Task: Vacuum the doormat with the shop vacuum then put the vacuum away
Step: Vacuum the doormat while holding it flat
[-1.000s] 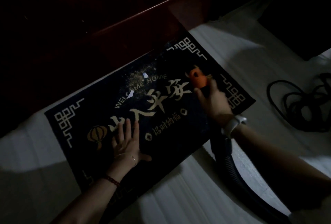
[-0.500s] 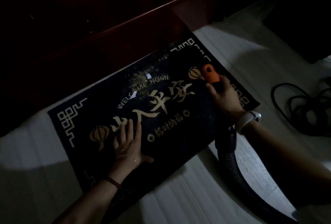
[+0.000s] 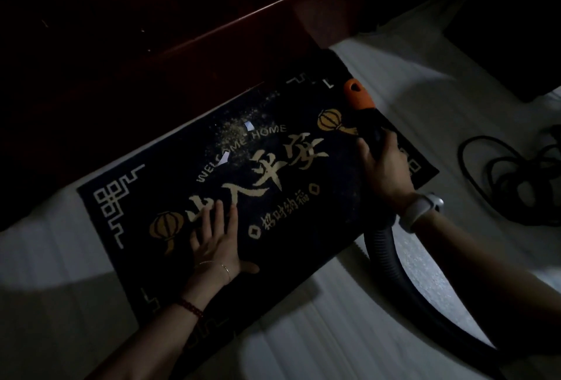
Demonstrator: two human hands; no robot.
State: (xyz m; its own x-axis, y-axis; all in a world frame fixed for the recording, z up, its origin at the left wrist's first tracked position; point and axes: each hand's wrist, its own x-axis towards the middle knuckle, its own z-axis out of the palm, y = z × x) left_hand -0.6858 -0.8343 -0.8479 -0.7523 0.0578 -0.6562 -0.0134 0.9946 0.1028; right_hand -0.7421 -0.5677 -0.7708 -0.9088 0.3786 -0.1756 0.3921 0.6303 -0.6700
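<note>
A dark doormat (image 3: 328,212) with gold characters and "WELCOME HOME" lies tilted on the pale floor by a dark red door. Fine pale debris (image 3: 239,127) and two small white scraps sit near its upper middle. My left hand (image 3: 217,243) lies flat, fingers spread, on the mat's lower left part. My right hand (image 3: 385,167) grips the black vacuum tube, whose orange nozzle (image 3: 358,97) rests at the mat's upper right edge. The ribbed black hose (image 3: 391,261) runs from under my right wrist down to the lower right. The vacuum body is out of view.
The dark red door (image 3: 212,15) stands along the mat's far side. A tangle of black cable (image 3: 513,179) lies on the floor at the right. A dark object (image 3: 501,30) fills the upper right corner. Pale floor (image 3: 318,334) surrounds the mat.
My right hand has pushed the orange nozzle up and to the right, from beside the lantern print to the mat's upper right edge. My left hand stays pressed on the mat.
</note>
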